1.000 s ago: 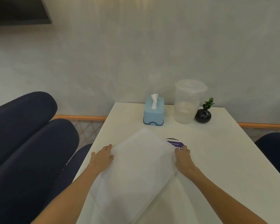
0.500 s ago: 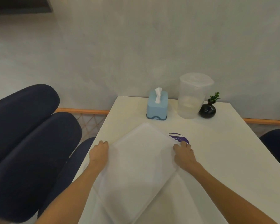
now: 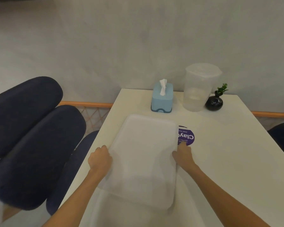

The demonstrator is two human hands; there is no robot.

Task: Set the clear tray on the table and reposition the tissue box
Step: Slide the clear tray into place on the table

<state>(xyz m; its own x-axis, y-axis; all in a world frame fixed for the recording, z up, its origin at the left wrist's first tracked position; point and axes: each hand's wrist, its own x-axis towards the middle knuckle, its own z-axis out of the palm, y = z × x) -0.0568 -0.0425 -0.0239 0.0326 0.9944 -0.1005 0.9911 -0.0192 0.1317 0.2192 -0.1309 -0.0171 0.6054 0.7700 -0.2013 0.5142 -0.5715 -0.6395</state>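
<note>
A frosted clear tray lies lengthwise on the white table, its long sides running away from me. My left hand grips its left edge and my right hand grips its right edge, fingers curled over the rim. Beyond the tray's far end a light blue tissue box stands upright near the wall, one white tissue sticking out of its top. Neither hand touches the box.
A clear lidded plastic jug and a small black vase with a green sprig stand right of the tissue box. A round purple sticker lies beside the tray's right edge. Dark blue padded chairs flank the table's left side.
Both hands have turned the tray from a diagonal lie to straight along the table and pushed it a little farther from me. The purple sticker now shows more.
</note>
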